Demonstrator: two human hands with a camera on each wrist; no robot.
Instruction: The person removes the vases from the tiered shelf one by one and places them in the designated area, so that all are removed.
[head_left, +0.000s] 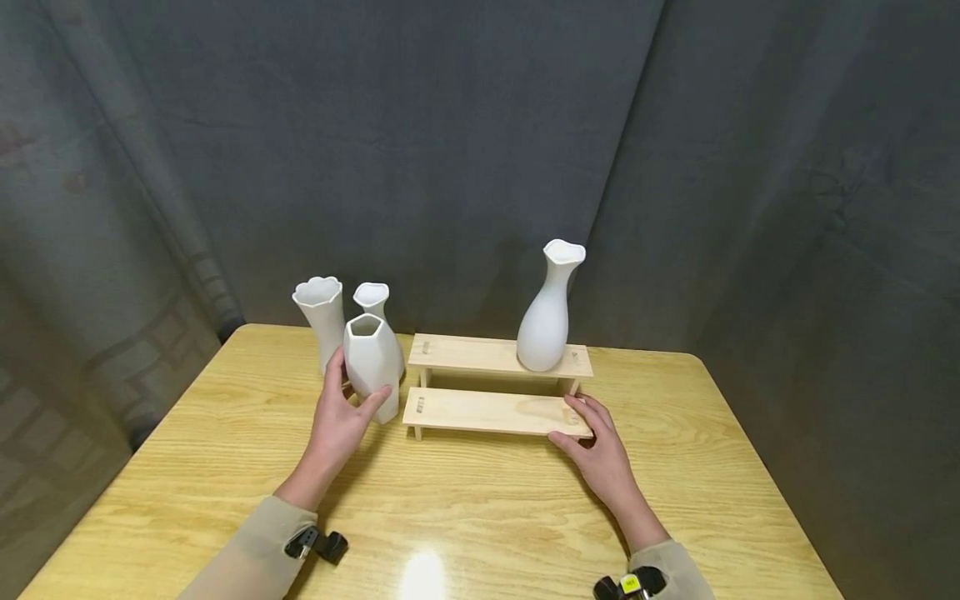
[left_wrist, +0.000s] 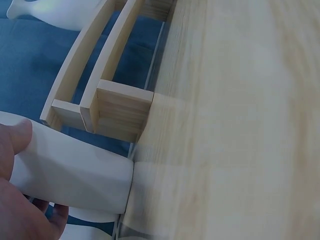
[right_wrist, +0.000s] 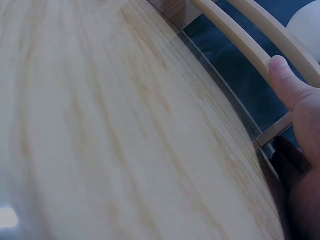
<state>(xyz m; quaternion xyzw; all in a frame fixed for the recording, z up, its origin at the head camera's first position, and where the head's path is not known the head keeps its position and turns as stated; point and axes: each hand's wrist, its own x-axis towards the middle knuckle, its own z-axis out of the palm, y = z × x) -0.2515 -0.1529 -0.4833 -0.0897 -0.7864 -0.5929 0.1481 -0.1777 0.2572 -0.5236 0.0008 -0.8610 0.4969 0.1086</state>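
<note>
My left hand [head_left: 341, 425] holds a white faceted vase [head_left: 372, 358] with a five-sided mouth, thumb on its near right side and fingers around the left. In the left wrist view this vase [left_wrist: 75, 170] has its base at the tabletop. My right hand [head_left: 603, 454] grips the right end of the lower step [head_left: 480, 411] of a pale wooden two-step stand, thumb along the front edge. The right wrist view has the thumb [right_wrist: 287, 82] against the board's edge. On the upper step [head_left: 465, 353], toward its right end, stands a tall white bottle-shaped vase [head_left: 543, 329] with a wavy rim.
Behind the held vase are a white vase with a scalloped rim [head_left: 322, 321] and a narrow-necked white vase [head_left: 372, 297], partly hidden. All stand on a light wooden table [head_left: 480, 500]. A dark grey curtain [head_left: 420, 167] hangs behind the table's back edge.
</note>
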